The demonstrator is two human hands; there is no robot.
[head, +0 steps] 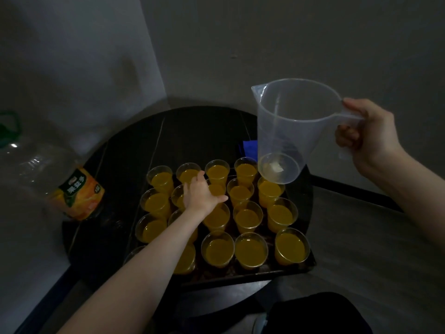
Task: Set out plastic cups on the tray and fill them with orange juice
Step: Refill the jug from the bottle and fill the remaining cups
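Grip the empty measuring jug handle firmly in your right hand; keep your flat, spread left hand steadying the twelve-o'clock juice cups.

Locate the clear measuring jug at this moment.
In the head view, the measuring jug is raised at upper right, held by its handle in the right hand, above the tray's far-right cups.
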